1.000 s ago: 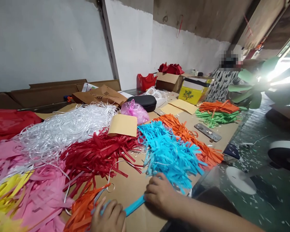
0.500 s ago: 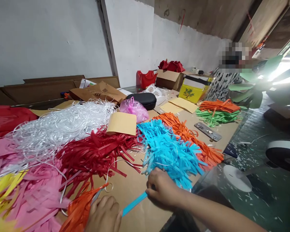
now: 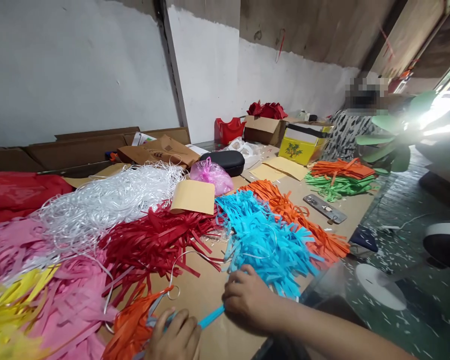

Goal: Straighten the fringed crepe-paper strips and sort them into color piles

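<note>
A short flat blue strip (image 3: pixel 212 317) runs between my two hands, low over the cardboard. My right hand (image 3: pixel 249 300) has its fingers curled closed on the strip's right end. At the bottom edge, my left hand (image 3: pixel 176 335) is bent over the other end, its fingertips partly hidden. Beside the left hand lies a bunch of orange strips (image 3: pixel 129 322), with some grey material (image 3: pixel 155 306) showing between them. A thin white cord (image 3: pixel 172 267) loops above the hands. Just beyond my right hand is a heap of blue strips (image 3: pixel 262 235).
Dark red strips (image 3: pixel 153 235), white cord (image 3: pixel 112 200), pink strips (image 3: pixel 75 305) and yellow strips (image 3: pixel 11 305) spread leftward. Orange strips (image 3: pixel 296 220) and a phone (image 3: pixel 324 208) lie right. Behind are a pink bag (image 3: pixel 212 177) and yellow box (image 3: pixel 302 145). A fan (image 3: pixel 401 132) and a person (image 3: pixel 347 132) are far right.
My left hand has moved slightly right, and less of the blue strip shows between the hands. The right hand has shifted a little; the whole view has tilted slightly upward.
</note>
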